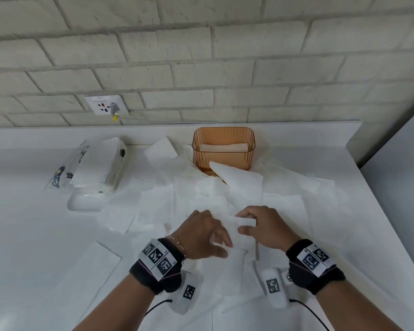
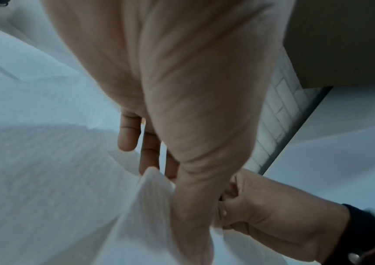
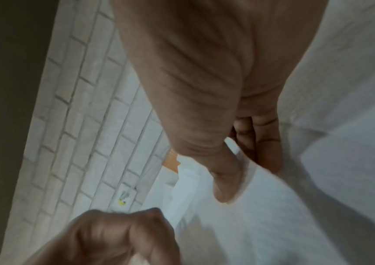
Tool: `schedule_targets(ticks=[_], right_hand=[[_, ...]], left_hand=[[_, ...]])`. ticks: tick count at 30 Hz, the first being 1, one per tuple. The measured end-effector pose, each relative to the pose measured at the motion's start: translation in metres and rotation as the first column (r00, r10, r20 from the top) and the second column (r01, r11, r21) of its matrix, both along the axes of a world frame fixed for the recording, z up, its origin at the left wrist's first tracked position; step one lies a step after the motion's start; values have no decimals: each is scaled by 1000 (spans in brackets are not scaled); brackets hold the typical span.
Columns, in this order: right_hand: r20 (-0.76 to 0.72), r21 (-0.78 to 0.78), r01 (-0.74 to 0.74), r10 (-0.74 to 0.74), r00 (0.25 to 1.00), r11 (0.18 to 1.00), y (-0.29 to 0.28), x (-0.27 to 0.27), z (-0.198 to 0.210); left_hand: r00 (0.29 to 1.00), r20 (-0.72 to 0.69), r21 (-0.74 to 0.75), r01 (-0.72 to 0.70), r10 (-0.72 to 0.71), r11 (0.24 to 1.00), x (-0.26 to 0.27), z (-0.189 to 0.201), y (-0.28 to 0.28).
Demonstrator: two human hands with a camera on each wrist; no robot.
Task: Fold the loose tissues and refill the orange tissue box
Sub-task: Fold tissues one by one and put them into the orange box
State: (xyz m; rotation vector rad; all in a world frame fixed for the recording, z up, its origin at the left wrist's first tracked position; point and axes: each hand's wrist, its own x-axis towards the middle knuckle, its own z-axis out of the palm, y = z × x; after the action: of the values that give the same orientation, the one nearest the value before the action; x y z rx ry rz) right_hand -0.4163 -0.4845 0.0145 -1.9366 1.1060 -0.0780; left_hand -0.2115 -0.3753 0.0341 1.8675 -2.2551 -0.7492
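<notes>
tissue box (image 1: 223, 149): translucent orange, vertical ribbing | loose tissues (image 1: 196, 201): white | wall (image 1: 201, 56): off-white brick pattern | wristbands (image 1: 153, 266): black, black-and-white square markers

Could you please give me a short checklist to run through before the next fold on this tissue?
1. Right hand pinches the tissue: ok.
2. Left hand holds the same tissue: ok, seen in the left wrist view.
3. Edges lined up for the fold: cannot tell.
4. Orange tissue box open on top, upright: ok.
5. Room left in the box: ok, only a low stack inside.
6. Path to the box free: not ok, a raised tissue leans before it.
</notes>
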Motion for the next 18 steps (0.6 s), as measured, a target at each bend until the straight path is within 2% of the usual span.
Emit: schedule_targets(ticks=[3,5,7,8,10,11,12,13,14,18], right_hand=[[56,30,44,-46,997,999,0,-8,6],[96,45,67,-71,993,997,1,-14,11],[129,32,99,-102,986,995,0,-19,17],[152,28,124,-127,980,992,-1,-21,21],[221,46,155,-162,962,987,-3,-26,30],[254,54,153,-162,954,987,-4,-28,35],[277,52,145,-154,948,988,-4,-30,41],[297,36,134,-139,945,990,-4,-32,48],[312,15,122,-120,942,992,-5,-32,56],[335,20,-9,1,942,1000,-2,-29,86]], left_hand=[[996,-84,-146,-54,42,988,8,4,9],[971,-227,-207,-123,74,971,12,8,16],[888,-442,-176,-225,127,958,13,19,23],[804,-566,-102,-290,184,952,16,26,26],[537,-792,79,-381,290,921,21,40,29],[418,-850,133,-419,321,898,24,46,29],[356,-875,145,-455,329,878,25,51,29],[356,-877,127,-478,324,869,25,56,27],[395,-867,94,-470,305,877,23,60,26],[609,-775,6,-259,169,966,7,70,17]])
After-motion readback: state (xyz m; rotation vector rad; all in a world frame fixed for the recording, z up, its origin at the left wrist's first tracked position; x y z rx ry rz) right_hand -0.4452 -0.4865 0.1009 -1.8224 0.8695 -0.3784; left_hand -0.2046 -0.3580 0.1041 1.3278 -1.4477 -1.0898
